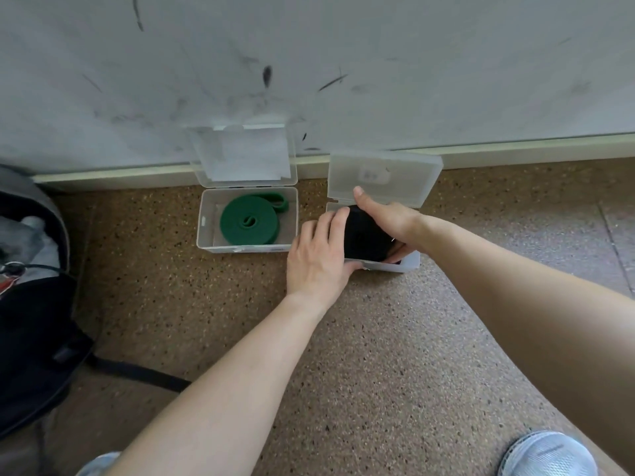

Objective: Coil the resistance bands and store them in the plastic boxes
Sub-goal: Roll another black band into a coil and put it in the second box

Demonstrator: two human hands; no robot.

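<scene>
Two clear plastic boxes stand open on the speckled floor against the wall. The left box (206,231) holds a coiled green band (251,219), one loose loop lying at its back right. Over the right box (410,262), both my hands hold a coiled black band (364,237). My left hand (318,255) grips the coil's left side, fingers on top and thumb underneath. From the right, my right hand (385,218) grips it with the thumb lying along the top. The right box's raised lid (385,176) leans behind the hands; most of its tray is hidden.
A black and grey backpack (31,304) lies open at the left edge, its strap (137,371) trailing across the floor. A scuffed white wall (309,63) with a skirting board runs behind the boxes. My shoe (546,455) shows at the bottom right.
</scene>
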